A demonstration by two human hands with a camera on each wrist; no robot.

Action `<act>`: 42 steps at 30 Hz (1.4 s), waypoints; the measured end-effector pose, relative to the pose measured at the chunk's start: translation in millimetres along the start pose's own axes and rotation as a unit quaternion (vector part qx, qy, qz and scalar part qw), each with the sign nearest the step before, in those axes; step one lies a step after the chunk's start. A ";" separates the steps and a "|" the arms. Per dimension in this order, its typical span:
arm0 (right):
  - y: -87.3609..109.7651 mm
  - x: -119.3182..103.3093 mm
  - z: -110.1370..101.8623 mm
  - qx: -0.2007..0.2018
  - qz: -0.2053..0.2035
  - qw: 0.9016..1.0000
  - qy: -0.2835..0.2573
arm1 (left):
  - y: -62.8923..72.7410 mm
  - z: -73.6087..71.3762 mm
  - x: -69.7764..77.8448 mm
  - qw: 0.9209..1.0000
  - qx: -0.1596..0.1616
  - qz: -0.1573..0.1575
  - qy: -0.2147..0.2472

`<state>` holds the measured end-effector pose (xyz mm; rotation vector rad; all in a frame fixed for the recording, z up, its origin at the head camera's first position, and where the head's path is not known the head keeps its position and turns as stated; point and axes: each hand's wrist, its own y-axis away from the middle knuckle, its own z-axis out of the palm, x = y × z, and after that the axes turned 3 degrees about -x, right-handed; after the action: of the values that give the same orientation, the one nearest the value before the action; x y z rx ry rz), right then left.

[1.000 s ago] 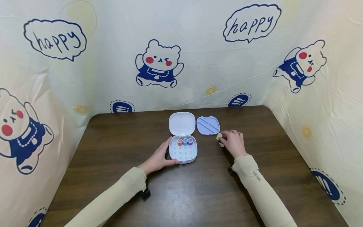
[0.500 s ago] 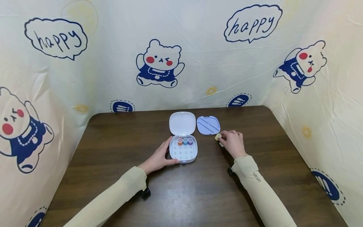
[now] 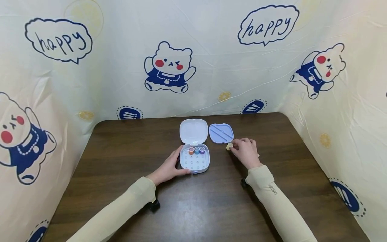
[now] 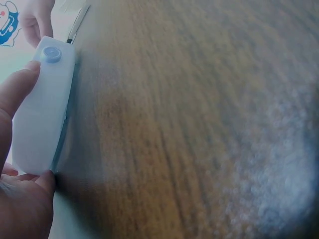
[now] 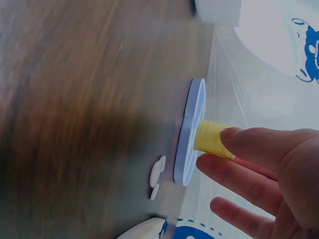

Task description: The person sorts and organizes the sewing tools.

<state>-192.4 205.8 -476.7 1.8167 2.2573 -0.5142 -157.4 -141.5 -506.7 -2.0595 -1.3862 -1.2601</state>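
In the head view my left hand (image 3: 167, 169) grips the near left side of a white sewing box (image 3: 207, 165), thumb at its front. The left wrist view shows the thumb beside the box's round front button (image 4: 52, 54). An orange thread spool (image 3: 191, 151), a blue one (image 3: 197, 150) and a purple one (image 3: 202, 150) stand in the back row of pegs. To the right of the box, my right hand (image 3: 246, 153) pinches a yellow thread spool (image 5: 210, 138) between thumb and finger, above the table.
The box's lid (image 3: 194, 131) stands open behind it. A lilac tray (image 3: 221, 133) with a diagonal bar lies right of the lid. Small white pieces (image 5: 155, 173) lie on the wooden table (image 3: 133, 144). A printed cloth (image 3: 211, 67) hangs around the back and sides.
My right hand has moved a little left toward the box with the yellow thread spool. My left hand keeps its grip on the box.
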 end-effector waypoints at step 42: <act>0.6 -60.7 -8.2 -0.006 -0.087 0.996 0.013 | 0.5 0.1 -2.1 1.000 -0.001 -0.002 0.000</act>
<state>-177.6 154.3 -447.1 1.6400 2.4449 -0.5072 -157.1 -142.8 -508.5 -2.0588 -1.3900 -1.2629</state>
